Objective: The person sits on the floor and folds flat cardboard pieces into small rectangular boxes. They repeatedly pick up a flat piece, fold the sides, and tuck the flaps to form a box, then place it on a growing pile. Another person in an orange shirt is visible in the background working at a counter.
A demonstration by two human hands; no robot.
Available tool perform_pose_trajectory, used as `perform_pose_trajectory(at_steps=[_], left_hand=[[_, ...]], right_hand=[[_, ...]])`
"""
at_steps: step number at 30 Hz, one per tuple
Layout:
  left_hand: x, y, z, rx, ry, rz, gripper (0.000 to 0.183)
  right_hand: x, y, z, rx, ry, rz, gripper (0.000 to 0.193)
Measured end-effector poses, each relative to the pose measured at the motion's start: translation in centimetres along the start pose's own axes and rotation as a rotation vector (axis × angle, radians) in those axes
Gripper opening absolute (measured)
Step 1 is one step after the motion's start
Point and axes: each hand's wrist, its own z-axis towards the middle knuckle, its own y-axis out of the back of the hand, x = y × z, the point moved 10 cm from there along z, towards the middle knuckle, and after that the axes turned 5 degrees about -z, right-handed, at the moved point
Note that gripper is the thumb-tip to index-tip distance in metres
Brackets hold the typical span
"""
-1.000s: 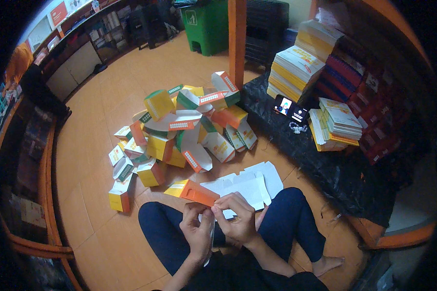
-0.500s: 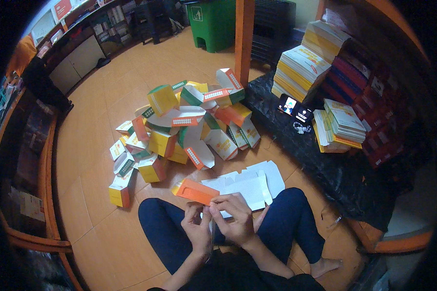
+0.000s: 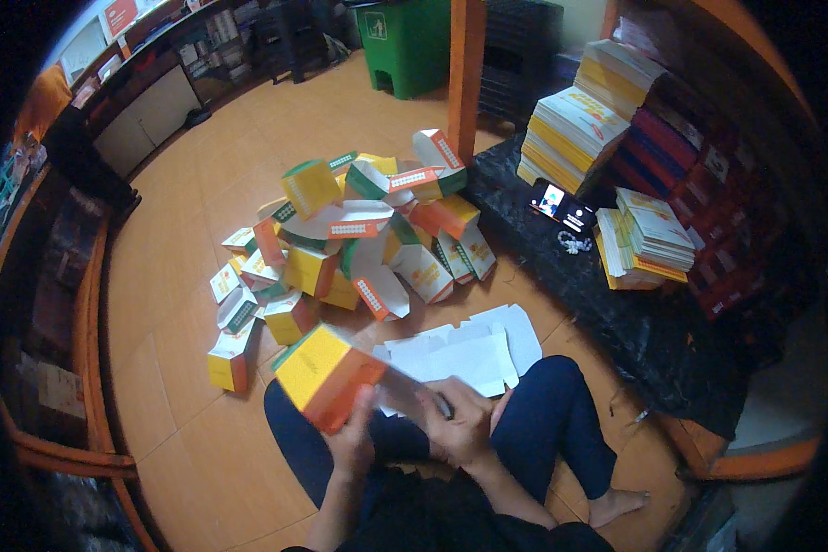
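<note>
An opened-out cardboard box [image 3: 327, 373], yellow on one face and orange on another, is tilted above my lap. My left hand [image 3: 351, 443] grips its orange side from below. On the box's right end, my right hand [image 3: 460, 419] has its fingers curled round a pale flap; motion blur hides the exact grip. Flat white box blanks [image 3: 460, 354] lie on the floor just beyond my hands, partly overlapping. Past them spreads a heap of folded boxes [image 3: 340, 239] in white, yellow, orange and green.
On the right, a black-covered low platform [image 3: 561, 276] carries a tall stack of flat cartons [image 3: 570, 129], a shorter stack [image 3: 653, 235], a lit phone [image 3: 559, 207] and a beaded string [image 3: 575, 243]. An orange post [image 3: 466, 83] stands near a green bin [image 3: 403, 51]. Shelving [image 3: 55, 304] lines the left.
The flat orange carton between my hands has opened into a box shape, its yellow face now showing. My left hand has moved left and down, my right hand slightly right.
</note>
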Motion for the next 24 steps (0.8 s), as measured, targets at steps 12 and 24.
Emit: perform_pose_trajectory(at_steps=[12,24], left_hand=[[-3.2,-6.1,-4.2,0.420,-0.791,0.785,0.045],[1.9,0.8,-2.9,-0.205,-0.010,0.311,0.022]], right_hand=[[1.5,2.8,1.5,0.024,-0.074,0.111,0.017],[3.4,1.1,1.3,0.266,0.118,0.265,0.047]])
